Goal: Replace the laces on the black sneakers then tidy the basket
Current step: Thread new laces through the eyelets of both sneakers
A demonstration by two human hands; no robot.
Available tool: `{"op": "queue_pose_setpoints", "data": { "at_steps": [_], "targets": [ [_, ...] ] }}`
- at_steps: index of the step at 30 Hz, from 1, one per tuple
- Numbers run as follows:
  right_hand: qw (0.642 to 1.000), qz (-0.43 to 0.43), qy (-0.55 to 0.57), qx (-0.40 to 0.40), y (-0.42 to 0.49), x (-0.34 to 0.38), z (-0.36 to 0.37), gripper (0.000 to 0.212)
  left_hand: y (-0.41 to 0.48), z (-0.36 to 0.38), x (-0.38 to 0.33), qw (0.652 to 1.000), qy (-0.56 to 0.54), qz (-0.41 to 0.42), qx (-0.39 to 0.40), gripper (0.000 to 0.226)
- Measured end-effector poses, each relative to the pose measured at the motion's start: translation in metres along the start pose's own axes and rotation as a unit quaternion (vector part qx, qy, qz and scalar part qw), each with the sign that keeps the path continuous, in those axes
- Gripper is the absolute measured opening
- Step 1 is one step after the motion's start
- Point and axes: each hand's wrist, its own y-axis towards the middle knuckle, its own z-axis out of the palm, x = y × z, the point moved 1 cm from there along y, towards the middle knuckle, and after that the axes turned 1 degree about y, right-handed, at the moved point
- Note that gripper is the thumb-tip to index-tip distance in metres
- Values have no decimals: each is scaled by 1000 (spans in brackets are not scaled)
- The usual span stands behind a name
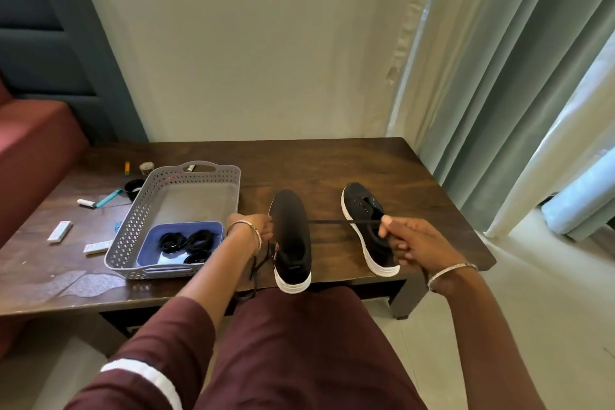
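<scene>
Two black sneakers with white soles stand on the wooden table (349, 163). The left sneaker (291, 243) is at the front edge, tilted onto its side, and my left hand (254, 226) grips its left flank. My right hand (409, 243) pinches a black lace (339, 222) that runs taut from that sneaker to the right. More of the lace hangs off the table edge below my left wrist. The right sneaker (366, 226) stands upright, partly behind my right hand. A grey perforated basket (186, 176) to the left holds a blue tray (156, 236) with coiled black laces (189, 243).
Small items lie on the table's left part: two white sticks (60, 231), a teal pen (108, 198), a black cup (134, 188), a yellow-green tube (127, 168). A red sofa (33, 150) stands left, curtains (515, 76) right. My lap is below the table edge.
</scene>
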Motion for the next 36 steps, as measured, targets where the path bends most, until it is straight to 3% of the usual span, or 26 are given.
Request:
{"op": "queue_pose_setpoints", "data": {
  "at_steps": [4, 8, 11, 14, 19, 21, 23, 26, 28, 33, 36],
  "targets": [
    [985, 10, 161, -67, 10, 2, -10, 30, 9, -14, -15, 998, -68, -13, 6, 31],
    [933, 45, 339, -114, 25, -7, -6, 25, 16, -24, -24, 988, -151, -18, 15, 20],
    [904, 32, 412, -112, 34, -13, 8, 22, 20, -20, -27, 995, -93, 24, 28, 6],
    [925, 21, 352, -139, 44, -18, 26, 24, 15, -6, -32, 989, 43, 132, 44, 12],
    [945, -21, 293, -147, 68, -25, 61, 26, 14, 20, -37, 932, 171, 225, 226, 33],
    [950, -24, 283, -125, 78, -28, 73, 23, 29, 18, -29, 915, 250, 260, 180, 33],
    [959, -14, 266, -99, 89, -35, 86, 17, 46, 7, -15, 896, 340, 276, 68, 29],
    [962, 20, 262, -77, 107, -50, 106, 8, 57, -6, 12, 892, 370, 259, -22, 20],
    [961, 44, 258, -85, 120, -62, 115, 4, 54, -4, 26, 879, 396, 265, -35, 8],
    [972, 75, 197, -107, 149, -82, 131, 4, 54, 6, 36, 848, 451, 275, -41, 38],
    [986, 65, 65, -140, 163, -90, 130, 8, 54, 9, 33, 847, 455, 270, -59, 35]
  ]
}}
